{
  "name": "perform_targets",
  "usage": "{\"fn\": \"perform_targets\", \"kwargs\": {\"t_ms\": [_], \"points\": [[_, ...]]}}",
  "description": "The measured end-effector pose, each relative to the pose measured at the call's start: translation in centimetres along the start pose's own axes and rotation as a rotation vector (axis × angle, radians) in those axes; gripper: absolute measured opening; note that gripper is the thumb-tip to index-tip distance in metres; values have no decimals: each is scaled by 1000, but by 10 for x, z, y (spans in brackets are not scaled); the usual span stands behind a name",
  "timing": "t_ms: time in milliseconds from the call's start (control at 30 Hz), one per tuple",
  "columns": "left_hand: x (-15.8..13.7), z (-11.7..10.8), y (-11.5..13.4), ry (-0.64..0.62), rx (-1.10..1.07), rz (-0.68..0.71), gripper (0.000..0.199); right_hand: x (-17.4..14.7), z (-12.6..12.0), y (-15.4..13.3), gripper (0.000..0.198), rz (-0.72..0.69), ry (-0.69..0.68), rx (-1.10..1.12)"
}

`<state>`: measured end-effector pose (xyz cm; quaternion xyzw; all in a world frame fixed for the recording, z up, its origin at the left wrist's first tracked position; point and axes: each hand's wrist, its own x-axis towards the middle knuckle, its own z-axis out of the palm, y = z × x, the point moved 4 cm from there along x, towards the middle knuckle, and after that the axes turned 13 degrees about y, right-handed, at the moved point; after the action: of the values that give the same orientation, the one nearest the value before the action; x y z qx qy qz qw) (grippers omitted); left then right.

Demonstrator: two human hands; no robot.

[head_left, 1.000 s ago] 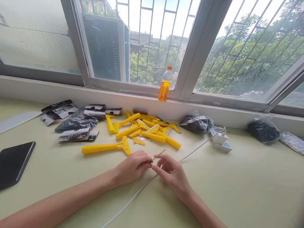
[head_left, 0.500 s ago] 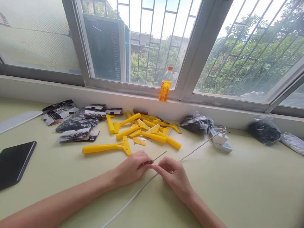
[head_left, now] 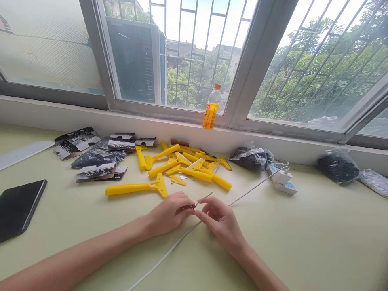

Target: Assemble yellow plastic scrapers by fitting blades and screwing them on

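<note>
My left hand (head_left: 174,212) is closed on a thin metal rod (head_left: 207,195), which sticks out past its fingertips toward the upper right. A small dark metal piece (head_left: 194,206) shows at the base of the rod, partly covered by the fingers. My right hand (head_left: 221,220) is beside it, thumb and index finger apart on either side of the rod, close to the small piece. Under my right hand runs a white cable (head_left: 174,247) along the table. Just beyond my left hand lies a yellow scraper (head_left: 133,189) with a T-shaped head.
A pile of yellow scrapers (head_left: 197,173) lies ahead. Packaging cards (head_left: 95,172) and a black-filled bag (head_left: 100,152) are left of it, a phone (head_left: 21,210) farther left. Right are another bag (head_left: 251,157) and a power strip (head_left: 283,186); a bottle (head_left: 211,115) stands by the window.
My right index finger has straightened and moved away from the thumb, up to the rod. My left hand has stayed in place.
</note>
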<state>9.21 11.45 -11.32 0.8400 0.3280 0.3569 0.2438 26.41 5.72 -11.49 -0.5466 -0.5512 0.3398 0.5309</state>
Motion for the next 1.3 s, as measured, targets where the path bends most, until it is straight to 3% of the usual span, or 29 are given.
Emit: {"fn": "perform_targets", "kwargs": {"t_ms": [133, 300, 400, 500, 667, 833, 1000, 1167, 1300], "points": [[1, 0, 1, -4, 2, 18, 25, -1, 2, 1, 34, -6, -29, -14], [1, -1, 0, 11, -10, 12, 26, 0, -1, 1, 35, -4, 45, 3], [1, -1, 0, 11, -17, 13, 25, 1, 1, 2, 49, 38, 1, 18], [1, -1, 1, 6, -21, 22, 25, 1, 2, 1, 37, 30, -33, -21], [1, -1, 2, 3, -15, 37, 28, 0, 0, -1, 38, -13, 44, -50], [1, -1, 4, -9, -10, 58, 28, -1, 2, 1, 38, 3, -21, -45], [1, -1, 2, -10, -5, 35, 27, -1, -1, 2, 37, -26, 49, -47], [1, -1, 4, -4, 1, 52, 24, -1, 2, 2, 44, 35, -39, -5], [2, -1, 3, 7, -20, 36, 23, 1, 0, 3, 41, 34, 19, -13]]}}
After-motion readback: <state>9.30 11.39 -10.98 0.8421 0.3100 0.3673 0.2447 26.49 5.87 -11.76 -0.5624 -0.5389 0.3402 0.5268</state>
